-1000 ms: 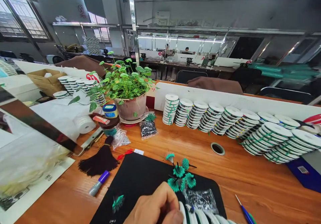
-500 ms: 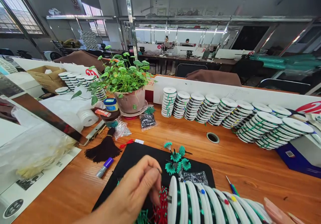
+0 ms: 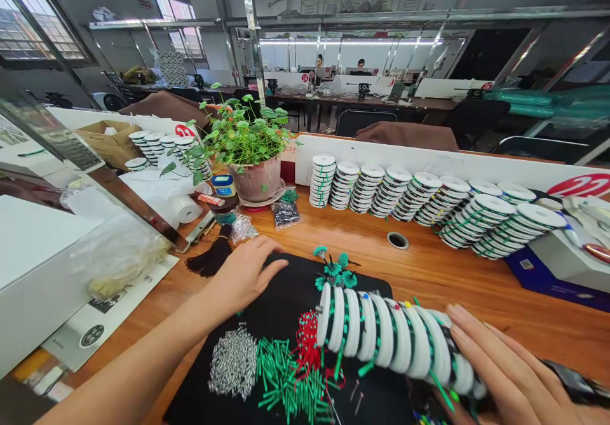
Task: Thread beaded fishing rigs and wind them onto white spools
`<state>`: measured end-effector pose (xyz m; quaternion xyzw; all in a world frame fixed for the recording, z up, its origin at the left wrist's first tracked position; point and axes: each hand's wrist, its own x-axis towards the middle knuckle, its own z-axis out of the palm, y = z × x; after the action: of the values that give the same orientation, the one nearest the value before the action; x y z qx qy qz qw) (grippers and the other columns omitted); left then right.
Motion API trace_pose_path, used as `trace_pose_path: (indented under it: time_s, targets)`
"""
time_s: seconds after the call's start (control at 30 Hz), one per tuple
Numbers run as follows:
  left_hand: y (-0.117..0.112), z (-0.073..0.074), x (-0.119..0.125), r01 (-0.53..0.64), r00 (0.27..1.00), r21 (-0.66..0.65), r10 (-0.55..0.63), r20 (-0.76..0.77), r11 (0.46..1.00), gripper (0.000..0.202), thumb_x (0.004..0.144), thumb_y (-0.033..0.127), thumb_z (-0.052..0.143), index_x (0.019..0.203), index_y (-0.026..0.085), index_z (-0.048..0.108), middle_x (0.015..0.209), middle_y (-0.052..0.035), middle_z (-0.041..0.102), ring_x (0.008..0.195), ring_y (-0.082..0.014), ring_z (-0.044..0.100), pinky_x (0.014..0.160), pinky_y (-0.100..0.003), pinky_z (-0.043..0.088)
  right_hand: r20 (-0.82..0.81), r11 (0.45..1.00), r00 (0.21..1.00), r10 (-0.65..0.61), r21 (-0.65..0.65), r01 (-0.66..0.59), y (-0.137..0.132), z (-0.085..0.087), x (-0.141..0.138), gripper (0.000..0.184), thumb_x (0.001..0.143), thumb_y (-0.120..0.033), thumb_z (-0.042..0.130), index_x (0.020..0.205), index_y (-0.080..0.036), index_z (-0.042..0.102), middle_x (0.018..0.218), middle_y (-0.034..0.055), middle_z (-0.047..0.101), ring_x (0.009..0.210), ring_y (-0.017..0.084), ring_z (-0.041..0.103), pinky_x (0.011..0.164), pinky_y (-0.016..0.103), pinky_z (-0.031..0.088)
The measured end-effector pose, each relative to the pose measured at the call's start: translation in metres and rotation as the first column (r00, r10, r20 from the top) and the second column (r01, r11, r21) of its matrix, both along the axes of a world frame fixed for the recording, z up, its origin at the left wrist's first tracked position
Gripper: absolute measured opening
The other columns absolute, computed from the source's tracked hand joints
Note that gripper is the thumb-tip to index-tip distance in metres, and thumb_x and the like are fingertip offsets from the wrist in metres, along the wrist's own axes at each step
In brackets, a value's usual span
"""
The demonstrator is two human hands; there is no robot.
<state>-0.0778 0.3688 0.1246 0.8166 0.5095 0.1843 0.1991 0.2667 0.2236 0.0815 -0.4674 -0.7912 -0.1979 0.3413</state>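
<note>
My left hand (image 3: 245, 272) is over the upper left edge of a black mat (image 3: 286, 285), beside a dark tassel bundle (image 3: 210, 256). Its thumb stands apart from the fingers and I see nothing held. My right hand (image 3: 509, 364) lies with stretched fingers against the right end of a row of white spools (image 3: 381, 330) wound with dark and green line. Left of the row are red threads with green bits (image 3: 309, 339), green tubes (image 3: 288, 374) and a heap of small silver metal pieces (image 3: 233, 361). Green pin-like clusters (image 3: 336, 272) stand behind the row.
Stacks of spools (image 3: 372, 190) line the white divider at the back. A potted plant (image 3: 257, 177), a jar (image 3: 223, 212) and small bags (image 3: 286, 212) stand at the back left. On the right is a blue-and-white box (image 3: 548, 272). A round desk hole (image 3: 398, 240) lies behind the mat.
My left hand has left the spool row's left end and moved up and left, its thumb spreading from the fingers. My right hand has come further into view over the row's right end.
</note>
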Motion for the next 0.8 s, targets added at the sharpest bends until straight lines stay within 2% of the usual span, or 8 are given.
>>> trace_pose_path:
  time_s: [0.1,0.2,0.27,0.37,0.5,0.6,0.7,0.8]
  targets:
    - [-0.028,0.031,0.022,0.197,0.913,-0.229,-0.093,0.397,0.953,0.042,0.087,0.041,0.065,0.124,0.022,0.059,0.125,-0.0107,0.064,0.115,-0.0265,0.061,0.099,-0.044,0.050,0.009,1.000,1.000,0.004,-0.028,-0.004,0.000,0.015,-0.011,0.067,0.095,-0.017,0.062,0.156,-0.017,0.035,0.150,0.0106,0.049,0.128,0.030,0.057,0.113,0.043,0.040]
    - [-0.046,0.038,0.034,0.381,0.818,-0.372,-0.121,0.562,0.846,0.056,0.079,0.035,0.075,0.130,0.022,0.055,0.132,-0.0120,0.061,0.116,-0.0265,0.062,0.099,-0.045,0.051,-0.016,0.999,1.000,-0.026,-0.039,0.025,-0.005,0.022,-0.017,0.067,0.095,-0.017,0.064,0.155,-0.018,0.035,0.147,0.0126,0.052,0.129,0.031,0.055,0.111,0.048,0.041]
    - [-0.049,0.035,0.031,0.396,0.788,-0.412,-0.074,0.611,0.821,0.050,0.077,0.032,0.076,0.122,0.020,0.058,0.121,-0.0113,0.066,0.108,-0.0249,0.065,0.096,-0.044,0.053,-0.034,0.999,0.999,-0.033,-0.031,0.032,-0.009,0.024,-0.017,0.068,0.095,-0.020,0.065,0.155,-0.018,0.034,0.147,0.0147,0.051,0.131,0.033,0.054,0.111,0.051,0.042]
    - [-0.044,0.027,0.017,0.288,0.713,-0.435,0.112,0.692,0.853,0.047,0.074,0.033,0.078,0.115,0.018,0.059,0.108,-0.0089,0.067,0.098,-0.0223,0.065,0.090,-0.039,0.054,-0.041,0.999,0.998,-0.038,-0.003,0.038,-0.016,0.025,-0.015,0.070,0.094,-0.024,0.067,0.155,-0.017,0.033,0.147,0.0170,0.051,0.133,0.035,0.051,0.110,0.054,0.041]
    - [-0.049,0.016,0.017,0.147,0.357,-0.465,0.392,0.848,0.873,0.043,0.070,0.034,0.080,0.104,0.017,0.059,0.097,-0.0034,0.065,0.092,-0.0170,0.064,0.087,-0.031,0.053,-0.029,0.999,0.999,-0.045,-0.012,0.045,-0.017,0.022,-0.012,0.064,0.095,-0.024,0.065,0.152,-0.018,0.037,0.144,0.0163,0.053,0.135,0.034,0.049,0.112,0.055,0.040]
    - [-0.067,0.002,0.043,0.146,0.124,-0.430,0.415,0.901,0.891,0.042,0.065,0.033,0.084,0.096,0.017,0.059,0.098,-0.0024,0.066,0.097,-0.0174,0.064,0.094,-0.032,0.051,-0.015,1.000,1.000,-0.023,0.000,0.023,-0.011,0.020,-0.011,0.056,0.097,-0.020,0.059,0.150,-0.018,0.039,0.140,0.0159,0.056,0.136,0.032,0.047,0.113,0.055,0.037]
    - [-0.087,-0.013,0.069,0.154,0.145,-0.416,0.396,0.907,0.896,0.038,0.072,0.042,0.079,0.094,0.017,0.061,0.100,-0.0049,0.068,0.098,-0.0202,0.065,0.092,-0.034,0.051,-0.005,0.999,1.000,-0.012,-0.034,0.012,-0.006,0.021,-0.007,0.054,0.101,-0.024,0.053,0.151,-0.017,0.034,0.139,0.0153,0.058,0.133,0.029,0.051,0.116,0.055,0.031]
    - [-0.100,-0.021,0.076,0.019,0.353,-0.319,0.292,0.889,0.948,0.037,0.083,0.050,0.069,0.096,0.017,0.063,0.102,-0.0066,0.069,0.096,-0.0213,0.064,0.090,-0.034,0.050,-0.011,0.996,1.000,-0.012,-0.087,0.011,-0.008,0.026,-0.001,0.055,0.104,-0.035,0.046,0.153,-0.015,0.029,0.138,0.0164,0.058,0.128,0.029,0.055,0.115,0.056,0.030]
